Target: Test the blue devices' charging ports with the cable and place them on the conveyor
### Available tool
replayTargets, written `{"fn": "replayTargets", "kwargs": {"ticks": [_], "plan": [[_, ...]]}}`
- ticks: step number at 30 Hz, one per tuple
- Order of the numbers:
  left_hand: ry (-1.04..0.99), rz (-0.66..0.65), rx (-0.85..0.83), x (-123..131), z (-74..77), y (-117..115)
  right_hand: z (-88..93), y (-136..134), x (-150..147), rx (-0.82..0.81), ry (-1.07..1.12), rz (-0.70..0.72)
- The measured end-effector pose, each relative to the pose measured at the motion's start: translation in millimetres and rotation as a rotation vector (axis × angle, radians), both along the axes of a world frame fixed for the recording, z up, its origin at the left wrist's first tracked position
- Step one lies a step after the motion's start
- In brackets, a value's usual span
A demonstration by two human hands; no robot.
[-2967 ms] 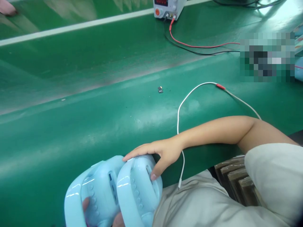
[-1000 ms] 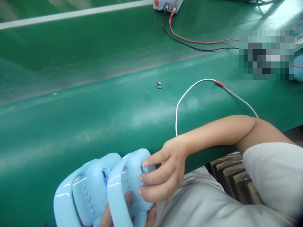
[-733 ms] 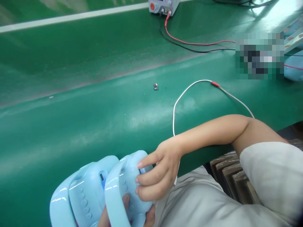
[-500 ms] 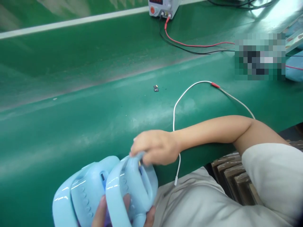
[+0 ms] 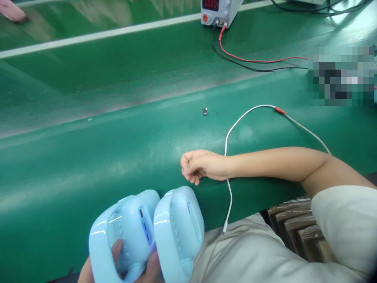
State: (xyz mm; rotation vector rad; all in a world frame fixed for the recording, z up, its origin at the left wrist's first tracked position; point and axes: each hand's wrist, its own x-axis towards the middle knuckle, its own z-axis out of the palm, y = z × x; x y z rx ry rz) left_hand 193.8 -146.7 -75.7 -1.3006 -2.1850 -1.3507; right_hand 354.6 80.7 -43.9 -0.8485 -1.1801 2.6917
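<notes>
Two light-blue plastic devices with looped handles sit side by side at the bottom edge, the left device (image 5: 129,226) and the right device (image 5: 179,224). My left hand (image 5: 118,251) grips them from below, with fingers showing through the handle of the left one. My right hand (image 5: 200,165) rests on the green belt (image 5: 88,165) just above the right device, apart from it. Its fingers are curled into a loose fist, and what they hold, if anything, is hidden. A white cable (image 5: 228,133) runs under my right wrist, and its plug (image 5: 225,227) hangs over the belt's edge.
A small dark chip (image 5: 205,111) lies on the belt beyond my right hand. A bench power supply (image 5: 219,10) stands at the back with red and black leads (image 5: 250,61) running right. Stacked cardboard (image 5: 297,224) sits beside my lap. A pinkish shape (image 5: 11,11) is at the top-left corner.
My right hand left the right device's side slot and drew back up onto the belt, closing into a fist. The two devices tilted slightly in my left hand.
</notes>
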Motion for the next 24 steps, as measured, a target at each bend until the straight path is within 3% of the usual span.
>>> {"fn": "replayTargets", "kwargs": {"ticks": [3,7,13,17,24], "plan": [[0.226,-0.156,0.041,-1.7,8.5,6.6,3.4,-5.0,1.4,0.142,0.082,0.148],[0.287,-0.2,0.029,-10.9,-0.7,0.6,12.7,-1.8,-12.9,0.315,0.095,0.271],[0.067,-0.04,0.122,0.5,-15.4,1.9,18.1,-2.2,-69.2,0.625,0.018,0.553],[-0.064,0.059,0.235,11.4,-11.7,11.7,18.4,-11.5,-95.6,0.631,0.051,0.658],[-0.004,0.154,0.172,17.9,-15.0,11.5,25.0,-17.4,-102.3,0.639,-0.011,0.703]]}}
